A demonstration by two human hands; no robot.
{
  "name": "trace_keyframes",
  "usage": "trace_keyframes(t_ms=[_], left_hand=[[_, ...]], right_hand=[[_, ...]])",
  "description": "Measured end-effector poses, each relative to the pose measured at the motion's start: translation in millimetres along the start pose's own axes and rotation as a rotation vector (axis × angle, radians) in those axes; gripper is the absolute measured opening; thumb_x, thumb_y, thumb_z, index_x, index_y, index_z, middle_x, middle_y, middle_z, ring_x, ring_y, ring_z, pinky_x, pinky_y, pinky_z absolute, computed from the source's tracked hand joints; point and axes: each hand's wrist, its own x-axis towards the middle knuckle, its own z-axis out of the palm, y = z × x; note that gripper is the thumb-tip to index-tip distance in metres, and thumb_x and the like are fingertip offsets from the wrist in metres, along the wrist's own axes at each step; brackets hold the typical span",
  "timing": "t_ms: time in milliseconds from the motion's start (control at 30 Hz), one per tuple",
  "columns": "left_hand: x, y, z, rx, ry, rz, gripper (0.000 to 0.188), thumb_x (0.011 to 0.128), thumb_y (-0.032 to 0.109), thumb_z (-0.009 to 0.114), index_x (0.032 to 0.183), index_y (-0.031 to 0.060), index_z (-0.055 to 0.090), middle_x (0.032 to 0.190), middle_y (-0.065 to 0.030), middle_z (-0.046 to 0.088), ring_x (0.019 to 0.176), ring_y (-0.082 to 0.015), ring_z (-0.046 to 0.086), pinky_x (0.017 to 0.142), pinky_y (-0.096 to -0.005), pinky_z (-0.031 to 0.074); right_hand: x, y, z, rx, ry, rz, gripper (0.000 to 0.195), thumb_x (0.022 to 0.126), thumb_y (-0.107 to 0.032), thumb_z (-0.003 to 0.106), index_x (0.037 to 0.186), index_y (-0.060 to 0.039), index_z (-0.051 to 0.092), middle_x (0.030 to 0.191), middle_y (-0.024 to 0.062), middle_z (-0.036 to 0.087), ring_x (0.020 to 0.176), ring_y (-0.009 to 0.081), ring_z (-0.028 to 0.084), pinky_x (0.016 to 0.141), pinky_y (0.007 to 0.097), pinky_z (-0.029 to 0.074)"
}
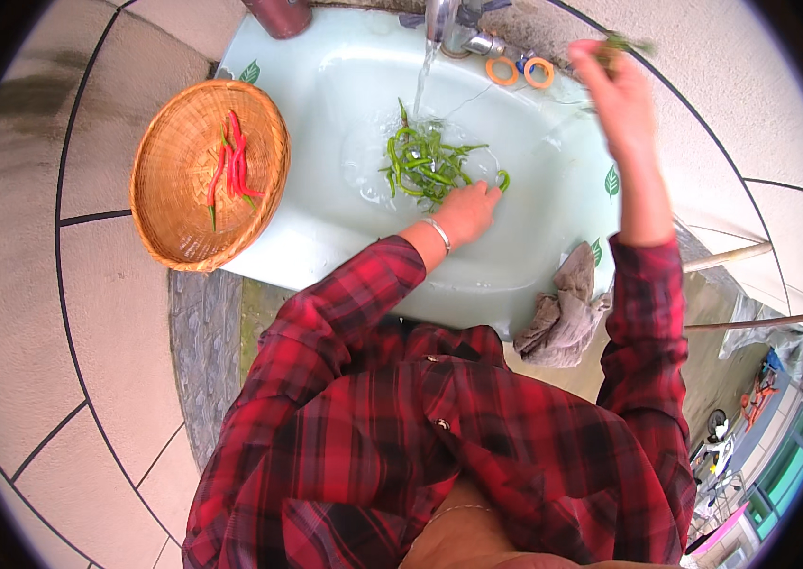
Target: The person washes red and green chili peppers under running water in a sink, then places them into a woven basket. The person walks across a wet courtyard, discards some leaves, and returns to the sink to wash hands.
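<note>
Water runs from the metal faucet (438, 28) into a pale washbasin (551, 235). A heap of slim green chili peppers (423, 160) lies in the water. My left hand (469, 210), a bangle at its wrist, reaches down at the heap's near right side. Its fingertips touch a curled green pepper (504, 181); whether they grip it is hidden by the hand. Raised above the basin's right rim, my right hand (615, 89) holds a blurred green and brown plant scrap (618, 53), perhaps stems.
On the basin's left rim, a woven basket (160, 178) holds several red chili peppers (234, 160). A grey-brown cloth (565, 313) hangs over the front right edge. Two orange rings (501, 71) lie near the faucet. A dark red container (280, 16) stands at the back left. Tiled walls (117, 299) enclose the basin.
</note>
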Motion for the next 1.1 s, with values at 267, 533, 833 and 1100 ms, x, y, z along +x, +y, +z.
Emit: trace_keyframes(t_ms=[267,533,833,1100], left_hand=[[11,4,7,-0.111,-0.025,-0.243,0.025,0.079,0.017,0.057,0.096,0.0015,0.048,0.086,-0.0204,0.06,0.08,-0.0352,0.06,0.069,-0.0445,0.048],[-31,12,-55,-0.401,0.062,-0.29,0.017,0.078,0.016,0.052,0.085,-0.0001,0.052,0.08,-0.021,0.061,0.075,-0.0343,0.06,0.065,-0.0428,0.048],[-109,-67,-113,-1.058,0.638,-0.627,0.013,0.085,0.018,0.056,0.089,0.0062,0.053,0.078,-0.0009,0.059,0.063,-0.0063,0.048,0.056,-0.021,0.038],[-103,-74,-105,-0.885,0.63,-0.724,0.023,0.083,0.015,0.056,0.1,-0.0012,0.052,0.084,-0.0067,0.06,0.07,-0.0108,0.057,0.062,-0.0241,0.044]], right_hand=[[32,71,88,-0.323,-0.039,0.064,0.032,0.08,-0.035,0.061,0.092,-0.0056,0.061,0.087,0.0182,0.064,0.084,0.0362,0.06,0.075,0.042,0.046],[21,37,97,-0.188,-0.092,0.046,0.025,0.08,-0.026,0.058,0.085,-0.0018,0.054,0.074,0.0222,0.06,0.072,0.0366,0.06,0.065,0.0439,0.046],[-29,31,18,-0.172,0.103,0.085,0.032,0.084,-0.034,0.055,0.09,-0.0026,0.06,0.064,0.006,0.055,0.059,0.0144,0.052,0.055,0.0305,0.042],[-81,62,107,-0.31,-0.643,0.113,0.023,0.08,-0.026,0.059,0.093,-0.0071,0.062,0.078,0.0145,0.062,0.067,0.0268,0.057,0.067,0.0352,0.046]])
